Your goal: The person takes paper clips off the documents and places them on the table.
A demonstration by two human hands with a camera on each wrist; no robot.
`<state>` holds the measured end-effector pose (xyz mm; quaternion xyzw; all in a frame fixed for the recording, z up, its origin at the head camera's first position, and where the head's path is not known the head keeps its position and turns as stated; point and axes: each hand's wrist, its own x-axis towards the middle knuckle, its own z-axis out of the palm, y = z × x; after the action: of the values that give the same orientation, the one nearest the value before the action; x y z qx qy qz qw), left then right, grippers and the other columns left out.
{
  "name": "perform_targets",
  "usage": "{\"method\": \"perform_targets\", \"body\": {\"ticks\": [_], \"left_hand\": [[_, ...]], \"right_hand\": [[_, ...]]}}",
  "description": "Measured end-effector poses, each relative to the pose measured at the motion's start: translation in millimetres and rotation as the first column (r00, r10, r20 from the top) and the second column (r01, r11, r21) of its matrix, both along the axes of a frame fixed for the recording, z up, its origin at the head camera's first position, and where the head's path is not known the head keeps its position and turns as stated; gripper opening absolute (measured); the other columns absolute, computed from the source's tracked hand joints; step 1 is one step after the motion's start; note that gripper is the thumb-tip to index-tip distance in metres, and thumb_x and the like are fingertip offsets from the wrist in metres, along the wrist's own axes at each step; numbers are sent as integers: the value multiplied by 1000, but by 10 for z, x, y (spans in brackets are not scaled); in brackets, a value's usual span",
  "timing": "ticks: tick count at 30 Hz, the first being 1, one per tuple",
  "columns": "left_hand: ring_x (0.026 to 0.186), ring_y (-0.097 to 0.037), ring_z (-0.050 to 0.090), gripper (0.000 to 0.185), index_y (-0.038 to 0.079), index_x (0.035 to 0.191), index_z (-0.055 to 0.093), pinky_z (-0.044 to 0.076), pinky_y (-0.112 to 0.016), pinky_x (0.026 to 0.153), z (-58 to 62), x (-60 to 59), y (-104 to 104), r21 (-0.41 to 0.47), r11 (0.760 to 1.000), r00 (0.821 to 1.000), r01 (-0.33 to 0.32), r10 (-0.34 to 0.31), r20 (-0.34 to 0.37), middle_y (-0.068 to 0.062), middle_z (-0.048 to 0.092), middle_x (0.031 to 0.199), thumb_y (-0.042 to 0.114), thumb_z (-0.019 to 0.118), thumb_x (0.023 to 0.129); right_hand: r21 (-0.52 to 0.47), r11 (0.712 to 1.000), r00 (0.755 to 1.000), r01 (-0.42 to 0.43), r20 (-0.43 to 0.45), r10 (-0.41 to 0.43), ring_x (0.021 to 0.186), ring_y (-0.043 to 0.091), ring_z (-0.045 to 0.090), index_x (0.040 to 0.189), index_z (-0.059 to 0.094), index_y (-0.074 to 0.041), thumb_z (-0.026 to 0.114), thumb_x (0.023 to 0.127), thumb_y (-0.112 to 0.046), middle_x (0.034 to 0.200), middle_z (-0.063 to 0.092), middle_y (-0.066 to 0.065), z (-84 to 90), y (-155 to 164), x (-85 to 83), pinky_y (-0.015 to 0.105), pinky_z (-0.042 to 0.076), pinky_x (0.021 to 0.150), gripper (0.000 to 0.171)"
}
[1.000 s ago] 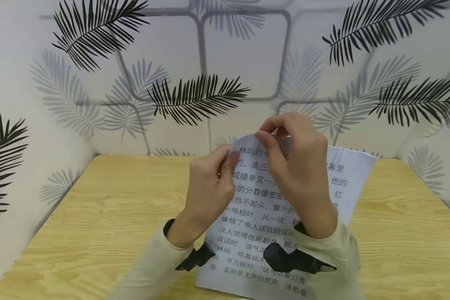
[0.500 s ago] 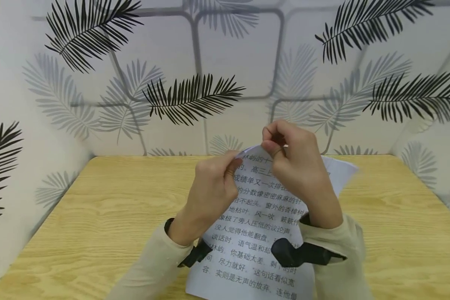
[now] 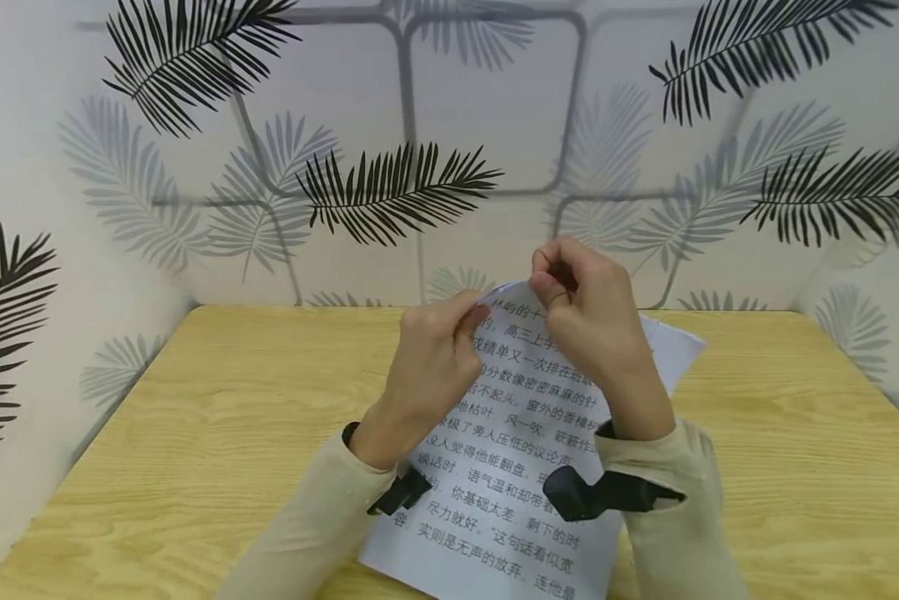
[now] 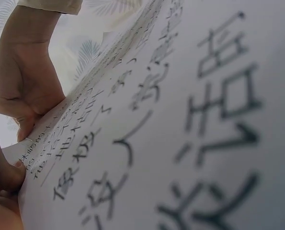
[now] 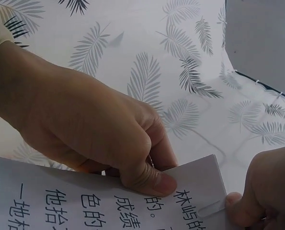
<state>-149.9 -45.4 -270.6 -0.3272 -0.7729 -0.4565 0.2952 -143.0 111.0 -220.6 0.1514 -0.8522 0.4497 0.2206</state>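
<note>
Printed paper sheets [image 3: 494, 417], covered in large Chinese characters, are held tilted above the table in the head view. My left hand [image 3: 428, 367] pinches their left edge near the upper corner; its thumb lies on the printed face in the right wrist view. A pale wire paper clip [image 5: 211, 209] sits over the top edge beside the first line of print. My right hand [image 5: 271, 189] pinches the clip's outer end at that edge. The right fingertips are partly hidden behind the thumb. Print fills most of the left wrist view, with both hands at its left.
A light wood-grain table [image 3: 217, 433] lies below. Behind it rises a pale wall covering [image 3: 479, 108] with dark and grey leaf prints. Black wrist straps [image 3: 606, 493] cross the paper's lower part. Another faint clip outline [image 3: 652, 328] shows at the paper's upper right.
The sheets have swung so their lower end lies farther left and their upper right corner has dropped. My right hand has shifted slightly right and keeps pinching at the top edge.
</note>
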Motion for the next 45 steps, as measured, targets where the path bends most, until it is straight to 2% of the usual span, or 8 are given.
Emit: {"method": "perform_targets", "body": {"ticks": [8, 15, 19, 27, 32, 36, 40, 45], "left_hand": [[51, -17, 59, 15, -6, 84, 65, 46, -19, 45, 2, -53, 18, -43, 998, 999, -37, 39, 32, -14, 64, 67, -10, 53, 92], [48, -13, 49, 19, -5, 77, 62, 39, -20, 41, -41, -106, -20, -75, 996, 992, -47, 55, 111, -13, 59, 63, -11, 52, 92], [46, -12, 46, 21, -4, 75, 61, 36, -19, 39, -77, -142, -47, -70, 996, 986, -54, 65, 156, -12, 55, 59, -9, 52, 93], [46, -15, 50, 19, -6, 81, 63, 35, -19, 39, -39, -214, -217, 54, 989, 954, -135, 115, 276, -12, 57, 63, -3, 53, 96], [52, -20, 59, 17, -7, 89, 66, 49, -24, 43, 43, -215, -299, 152, 980, 916, -126, 56, 396, -16, 63, 71, 0, 53, 97], [54, -19, 62, 19, -7, 98, 67, 54, -29, 47, 88, -210, -322, 217, 971, 864, -99, -25, 504, -18, 65, 75, 3, 51, 99], [57, -17, 63, 23, -7, 108, 66, 55, -28, 51, 96, -238, -332, 304, 949, 799, -85, -118, 590, -17, 65, 79, 7, 49, 101], [62, -13, 63, 26, -8, 116, 61, 54, -23, 55, 66, -295, -348, 426, 899, 735, -99, -223, 641, -11, 61, 81, 7, 46, 102]], "right_hand": [[145, 989, 993, 31, -117, -14, 82, 29, 42, 84, 45, 1, 48, 86, 17, 84, 42, 14, -101, -24, -95, 37, 34, 73, 17], [37, 998, 993, 43, -108, -38, 70, 22, 39, 86, 39, 0, 39, 98, 5, 76, 36, 11, -74, 37, -131, 28, 31, 62, 13], [43, 998, 992, 39, -121, -34, 71, 23, 40, 88, 40, 1, 42, 98, 6, 77, 39, 12, -69, 91, -144, 29, 31, 63, 11], [46, 992, 976, 118, -187, -107, 69, 24, 40, 89, 39, 4, 39, 99, 5, 75, 39, 13, -40, 142, -150, 30, 31, 63, 10], [-37, 981, 940, 191, -281, -194, 67, 21, 38, 88, 40, 5, 42, 99, 2, 72, 37, 12, 16, 179, -76, 25, 29, 61, 11], [-170, 949, 857, 265, -408, -313, 67, 16, 38, 85, 42, 5, 44, 100, -5, 73, 38, 3, 76, 198, 3, 24, 29, 62, 17], [-324, 911, 784, 254, -483, -390, 65, 7, 36, 81, 44, -8, 46, 99, -6, 75, 35, -9, 138, 229, 55, 20, 27, 61, 18], [-452, 867, 796, 212, -435, -421, 62, 4, 33, 84, 41, -19, 42, 95, 4, 77, 35, -10, 175, 298, 75, 18, 24, 58, 26]]}}
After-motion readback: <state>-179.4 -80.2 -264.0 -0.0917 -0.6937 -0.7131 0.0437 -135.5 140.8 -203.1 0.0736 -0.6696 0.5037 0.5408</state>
